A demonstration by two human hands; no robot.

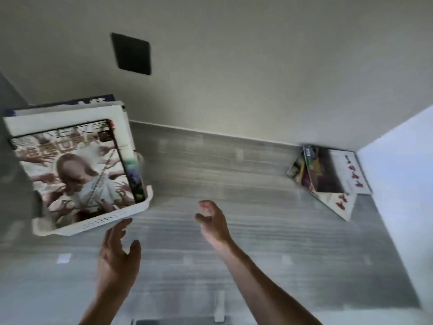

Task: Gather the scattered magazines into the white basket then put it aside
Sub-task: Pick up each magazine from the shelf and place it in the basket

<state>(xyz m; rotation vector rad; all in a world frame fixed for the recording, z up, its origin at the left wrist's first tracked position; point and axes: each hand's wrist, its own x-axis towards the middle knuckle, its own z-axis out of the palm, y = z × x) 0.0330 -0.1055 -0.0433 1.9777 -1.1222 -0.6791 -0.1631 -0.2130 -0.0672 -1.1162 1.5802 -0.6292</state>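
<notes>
Basket (138, 208) at frame left, w/ magazines (75, 170) inside; more mags (328, 177) lie far right by the wall. Left hand (117, 256) open, just below basket rim; right hand (212, 221) open, empty. Risk: basket set aside w/ right pile ungathered.

The person's left hand (117, 252) and right hand (212, 220) were bare, without rings. Both forearms were uncovered. No sleeve or watch showed at either wrist.
</notes>
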